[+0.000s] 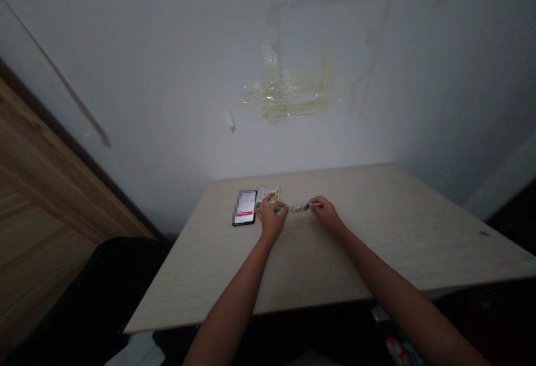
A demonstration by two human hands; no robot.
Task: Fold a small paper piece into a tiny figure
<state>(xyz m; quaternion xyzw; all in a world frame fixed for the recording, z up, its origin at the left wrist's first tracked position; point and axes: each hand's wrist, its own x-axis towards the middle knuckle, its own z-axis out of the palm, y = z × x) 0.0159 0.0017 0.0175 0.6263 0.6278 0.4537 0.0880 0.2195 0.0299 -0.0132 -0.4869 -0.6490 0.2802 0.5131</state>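
My left hand and my right hand rest near the far middle of a pale wooden table. Both are closed in a pinch on the two ends of a small thin object, a strip or cord too small to name, stretched between them just above the tabletop. Under my left hand's fingers lies a small green and white packet. A black phone with a lit screen lies flat just left of that packet.
A grey-white wall with yellowed tape remains stands behind the table. A wooden panel slants along the left. A dark object sits below the table's left corner.
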